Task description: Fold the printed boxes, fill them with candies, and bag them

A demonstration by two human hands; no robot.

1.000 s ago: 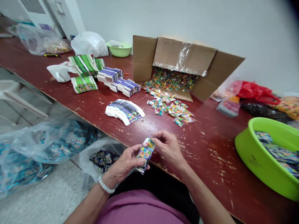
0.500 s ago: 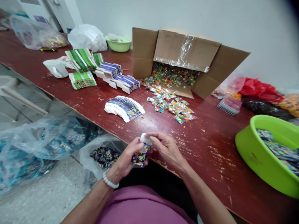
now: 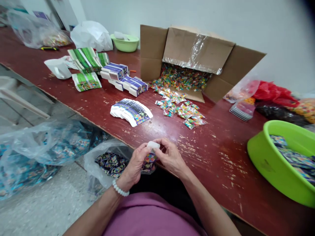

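So a small box (image 3: pixel 149 158) with a printed front is being held between both hands, right by the near edge of the red-brown table (image 3: pixel 211 154). It's gripped along its side by the left hand (image 3: pixel 136 162), and the right edge of the white flap (image 3: pixel 153 145) at its top looks to be pinched by the thumb and fingertips of the right hand (image 3: pixel 171 156). What's inside can't be told, since the opening is hidden

For this bit, which is judged to be the flap being folded, the box is best kept steady without being squeezed hard, or the sides will probably bow. The flap should be bent evenly along its crease and its tip eased in, not forced, otherwise a corner could get crumpled

As for labels, no brand or word can be made out. Colourful pictures are printed on the box, and similar print is seen on the fanned-out flat boxes (image 3: pixel 133 111) further up the table. Green bundles (image 3: pixel 86 82) and purple bundles (image 3: pixel 134 84) are stacked beyond those, and clear-wrapped sweets (image 3: pixel 183 110) are spread in front of the big cardboard box (image 3: pixel 180 46), but any lettering is too small or blurred to be read
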